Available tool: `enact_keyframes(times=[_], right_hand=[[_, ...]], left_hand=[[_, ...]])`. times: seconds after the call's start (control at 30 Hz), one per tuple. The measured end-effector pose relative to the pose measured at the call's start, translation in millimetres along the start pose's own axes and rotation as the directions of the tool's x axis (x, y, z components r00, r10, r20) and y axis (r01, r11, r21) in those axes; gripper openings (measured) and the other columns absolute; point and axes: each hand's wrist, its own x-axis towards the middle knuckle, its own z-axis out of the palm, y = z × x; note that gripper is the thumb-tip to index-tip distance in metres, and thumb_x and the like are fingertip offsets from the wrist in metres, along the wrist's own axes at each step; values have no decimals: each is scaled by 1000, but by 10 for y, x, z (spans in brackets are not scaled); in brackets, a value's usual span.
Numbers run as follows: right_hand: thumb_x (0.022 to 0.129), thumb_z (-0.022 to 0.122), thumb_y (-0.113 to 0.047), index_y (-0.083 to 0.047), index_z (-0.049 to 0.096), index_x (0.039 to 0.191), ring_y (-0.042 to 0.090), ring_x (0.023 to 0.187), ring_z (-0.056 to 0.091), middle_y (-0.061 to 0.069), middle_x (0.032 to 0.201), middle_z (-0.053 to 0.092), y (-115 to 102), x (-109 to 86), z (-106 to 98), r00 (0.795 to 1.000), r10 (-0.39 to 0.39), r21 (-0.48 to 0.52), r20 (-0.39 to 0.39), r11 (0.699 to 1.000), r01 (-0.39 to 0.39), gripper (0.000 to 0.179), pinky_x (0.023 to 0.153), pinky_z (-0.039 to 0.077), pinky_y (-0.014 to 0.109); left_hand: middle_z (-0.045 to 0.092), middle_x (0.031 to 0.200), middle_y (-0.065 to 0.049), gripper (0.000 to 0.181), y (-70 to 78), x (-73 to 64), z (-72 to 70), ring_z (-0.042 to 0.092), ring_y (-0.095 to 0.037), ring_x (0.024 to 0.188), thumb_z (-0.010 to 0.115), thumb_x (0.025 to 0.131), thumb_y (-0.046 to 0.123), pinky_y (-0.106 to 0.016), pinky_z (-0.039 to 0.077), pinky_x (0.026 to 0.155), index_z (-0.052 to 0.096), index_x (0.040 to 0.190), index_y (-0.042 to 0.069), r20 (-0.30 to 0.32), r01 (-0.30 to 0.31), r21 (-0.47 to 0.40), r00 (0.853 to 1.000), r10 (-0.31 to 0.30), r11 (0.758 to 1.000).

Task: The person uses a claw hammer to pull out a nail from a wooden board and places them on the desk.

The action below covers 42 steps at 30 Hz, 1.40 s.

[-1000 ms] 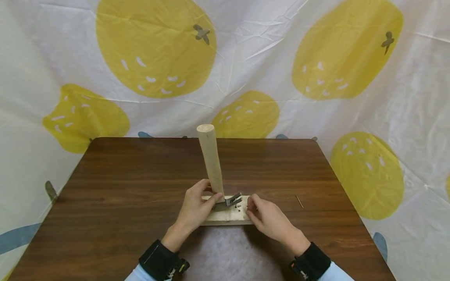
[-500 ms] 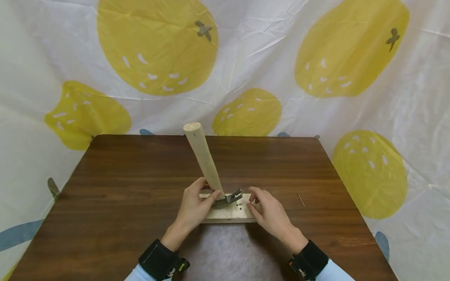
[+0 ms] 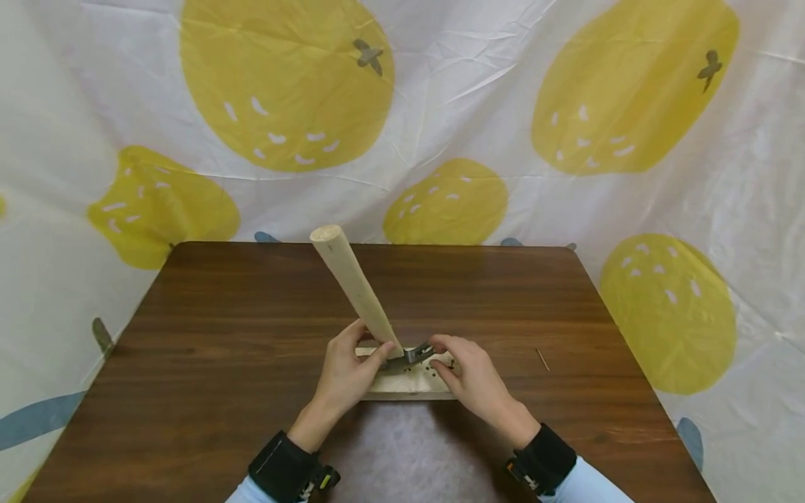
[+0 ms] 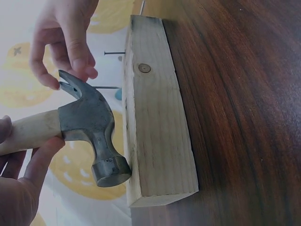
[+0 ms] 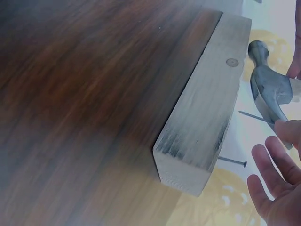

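My left hand (image 3: 351,367) grips a claw hammer (image 4: 87,117) by its wooden handle, just behind the metal head. The pale handle (image 3: 355,286) leans up to the left in the head view. Beneath is a wooden block (image 4: 155,108), with the hammer's striking face close by its top edge. A nail (image 5: 254,116) sits at the claw, its point off the wood. My right hand (image 3: 473,377) reaches the claw; its index fingertip touches the claw tip, the thumb held apart from it. Another nail (image 4: 114,53) stands in the block's top.
The dark wooden table (image 3: 239,335) carries the block near its front edge. Another nail (image 3: 543,360) lies on the table to the right. Several small dark holes show in the block's top. A lemon-patterned curtain (image 3: 453,84) hangs behind.
The hammer handle has tilted further left in my left hand's grip. My right hand has shifted left to the claw, uncovering the standing nail, and its index finger and thumb have spread.
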Motion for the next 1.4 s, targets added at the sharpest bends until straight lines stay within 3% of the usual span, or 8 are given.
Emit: enact_keyframes(times=[0.23, 0.4, 0.8, 1.4], right_hand=[[85, 81, 5, -6, 70, 113, 18, 91, 68, 3, 102, 71, -35, 55, 38, 1000, -5, 98, 5, 995, 4, 32, 76, 58, 38], [85, 80, 8, -6, 72, 109, 16, 93, 69, 2, 104, 71, -61, 85, 51, 1000, 12, 143, 7, 990, -13, 29, 78, 60, 35], [83, 79, 12, -6, 68, 105, 17, 92, 70, 3, 102, 67, -88, 130, 121, 998, 57, 157, 5, 986, -57, 30, 77, 60, 27], [80, 77, 21, -5, 64, 101, 23, 93, 70, 5, 100, 65, -78, 119, 243, 995, 60, 171, -82, 984, -45, 36, 71, 61, 27]], left_hand=[[67, 101, -4, 24, 14, -21, -22, 69, -25, 101, 77, 93, 7, -32, 62, 73, 69, 116, 4, 30, 52, -98, 998, -49, 994], [67, 102, -5, 24, 20, -21, -35, 69, -25, 102, 78, 93, 8, -34, 62, 73, 70, 116, 8, 21, 55, -96, 998, -53, 994], [69, 106, -10, 25, 12, -33, -51, 69, -31, 102, 77, 93, 6, -31, 62, 75, 69, 117, 5, 24, 116, -169, 993, -114, 979], [69, 110, -11, 29, -3, -42, -69, 68, -31, 104, 77, 93, 6, -32, 61, 78, 70, 121, 5, 21, 124, -213, 992, -122, 969]])
